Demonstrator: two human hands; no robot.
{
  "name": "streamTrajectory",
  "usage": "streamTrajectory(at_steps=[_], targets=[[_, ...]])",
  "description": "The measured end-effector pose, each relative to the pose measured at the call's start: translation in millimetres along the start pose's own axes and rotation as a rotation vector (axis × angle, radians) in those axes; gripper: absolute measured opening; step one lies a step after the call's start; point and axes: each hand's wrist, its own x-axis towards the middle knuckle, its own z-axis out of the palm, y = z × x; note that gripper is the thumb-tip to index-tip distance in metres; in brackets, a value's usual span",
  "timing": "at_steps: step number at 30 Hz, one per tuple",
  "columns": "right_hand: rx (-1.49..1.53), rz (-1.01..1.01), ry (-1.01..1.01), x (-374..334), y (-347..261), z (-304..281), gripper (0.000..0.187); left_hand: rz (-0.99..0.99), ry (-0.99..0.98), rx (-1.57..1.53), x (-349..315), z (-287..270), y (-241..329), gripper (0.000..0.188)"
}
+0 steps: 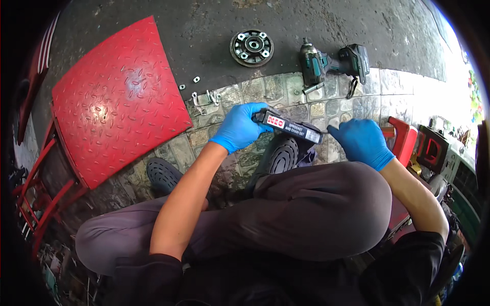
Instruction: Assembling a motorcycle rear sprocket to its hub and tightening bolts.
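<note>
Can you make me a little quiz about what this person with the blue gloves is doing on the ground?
1. Which hand grips the flat black box: the left hand or the right hand?
2. True or false: the power drill lies on the red metal plate.
3. What round metal part lies on the ground left of the drill?

Key
1. The left hand; the right is only at the box's end.
2. False; it lies on the ground, apart from the plate.
3. A wheel hub with holes.
</note>
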Motion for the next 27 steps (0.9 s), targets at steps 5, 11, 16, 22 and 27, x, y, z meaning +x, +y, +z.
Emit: streamTrajectory(at_steps=[5,11,16,22,27], targets=[[0.647,0.339,-0.139,-12.8,45.7,-13.7,0.027,-0.064,-0.122,-0.005,5.1,-6.6,9.0,0.041],[1.432,0.442,-0.037,61.2,4.1,119.3,0.053,0.188,-0.399,0.166,26.9,-29.5,15.5,0.047],[2.067,0.568,0.419,100.9,-59.2,178.0,0.059,-0.226,-0.107,-0.456,-6.8,27.5,5.1,0.069],[1.568,0.749,0.293,113.0,-88.7,140.8,0.050,-0.245,0.076,-0.678,-52.1,60.3,-53.5,0.054],[1.743,0.704,0.284,110.0,-76.9,146.6,0.048,-0.217,0.160,-0.938,-67.6,66.2,-63.4,0.051]])
